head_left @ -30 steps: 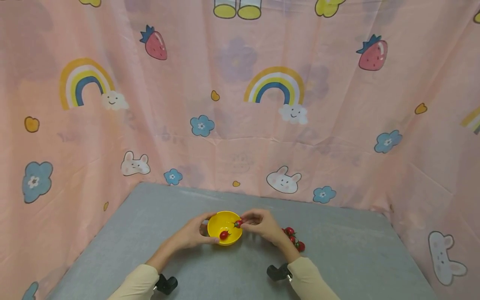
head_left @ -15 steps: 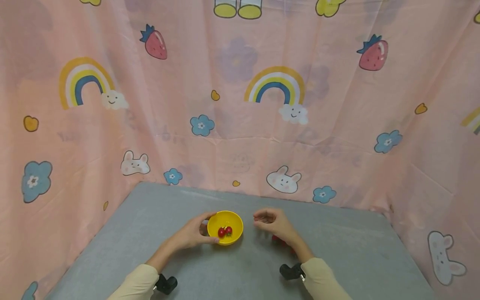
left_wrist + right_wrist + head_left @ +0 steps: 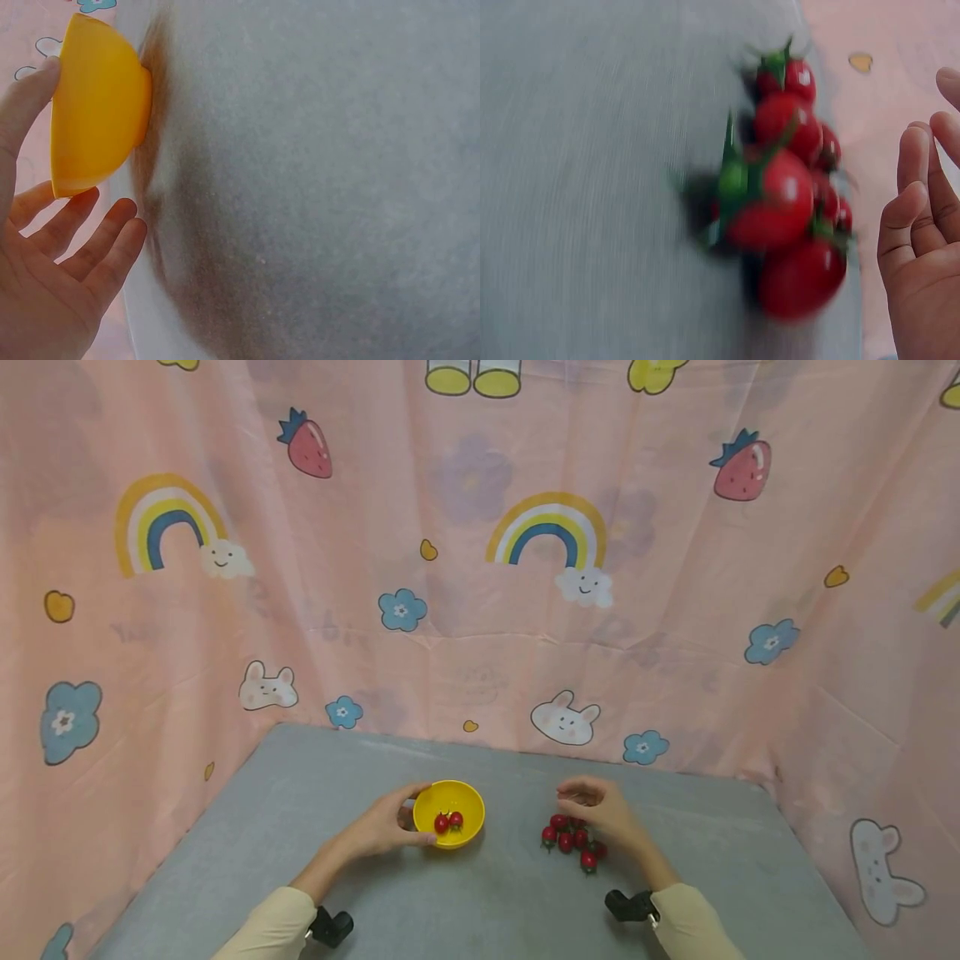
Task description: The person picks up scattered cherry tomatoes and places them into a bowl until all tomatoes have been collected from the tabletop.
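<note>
My left hand grips a yellow bowl by its sides, thumb on the near rim and a finger at the far rim. From the left wrist view, the bowl stands on its foot on the table, with the other fingers spread beside it. Two red cherry tomatoes lie inside the bowl. To the right, my right hand hovers over a cluster of cherry tomatoes, partly covering it. In the right wrist view, the fingers are loosely bent and hold nothing, with the tomatoes beside them.
A grey cloth-like surface covers the table. A pink patterned curtain hangs behind it and along both sides. Black mounts sit at both wrists by the sleeves.
My right hand has released a cherry tomato into the bowl and moved right to above the cluster. Two tomatoes now lie together in the bowl. The left hand has stayed at the bowl.
</note>
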The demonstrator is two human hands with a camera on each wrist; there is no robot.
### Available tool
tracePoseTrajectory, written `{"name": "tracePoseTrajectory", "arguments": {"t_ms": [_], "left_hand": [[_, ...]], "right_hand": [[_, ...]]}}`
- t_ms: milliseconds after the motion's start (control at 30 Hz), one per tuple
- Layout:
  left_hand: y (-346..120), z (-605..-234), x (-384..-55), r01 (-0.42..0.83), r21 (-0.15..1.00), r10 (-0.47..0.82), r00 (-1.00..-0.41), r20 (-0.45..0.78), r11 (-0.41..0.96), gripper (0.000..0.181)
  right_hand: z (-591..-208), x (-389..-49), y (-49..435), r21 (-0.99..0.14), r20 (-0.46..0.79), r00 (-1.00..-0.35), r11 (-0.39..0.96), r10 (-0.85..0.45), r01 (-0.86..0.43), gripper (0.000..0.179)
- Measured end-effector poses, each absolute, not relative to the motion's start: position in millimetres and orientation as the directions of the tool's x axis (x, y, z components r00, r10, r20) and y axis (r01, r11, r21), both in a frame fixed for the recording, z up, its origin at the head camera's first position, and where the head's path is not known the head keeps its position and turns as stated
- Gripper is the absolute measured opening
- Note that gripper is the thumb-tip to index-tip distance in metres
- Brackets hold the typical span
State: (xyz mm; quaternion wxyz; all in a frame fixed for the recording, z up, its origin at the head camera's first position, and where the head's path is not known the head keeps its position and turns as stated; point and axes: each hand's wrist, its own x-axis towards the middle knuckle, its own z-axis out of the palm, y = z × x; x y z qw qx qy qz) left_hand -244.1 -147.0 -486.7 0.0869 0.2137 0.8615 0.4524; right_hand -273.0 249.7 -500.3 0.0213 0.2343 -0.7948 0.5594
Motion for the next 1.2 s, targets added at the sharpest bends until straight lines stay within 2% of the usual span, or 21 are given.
{"name": "tracePoseTrajectory", "arguments": {"t_ms": [333, 600, 833, 1200], "left_hand": [[-145.0, -484.8, -243.5, 0.284, 0.809, 0.438, -0.898, 0.037, 0.514, 0.083], [-145.5, -485.3, -242.8, 0.29, 0.816, 0.443, -0.895, 0.047, 0.5, 0.083], [-146.7, -488.2, -245.2, 0.299, 0.819, 0.458, -0.888, 0.05, 0.49, 0.084], [-147.9, -488.4, -246.0, 0.288, 0.809, 0.449, -0.893, 0.034, 0.512, 0.084]], "right_hand": [[-506.5, -262.3, 297.3, -0.862, 0.274, -0.894, 0.323, -0.353, -0.392, 0.03], [-508.5, -249.4, 316.8, -0.856, 0.241, -0.874, 0.331, -0.422, -0.396, 0.048], [-508.1, -239.8, 323.1, -0.842, 0.16, -0.882, 0.405, -0.444, -0.357, 0.06], [-510.1, -238.0, 317.6, -0.844, 0.1, -0.865, 0.418, -0.491, -0.335, 0.055]]}}
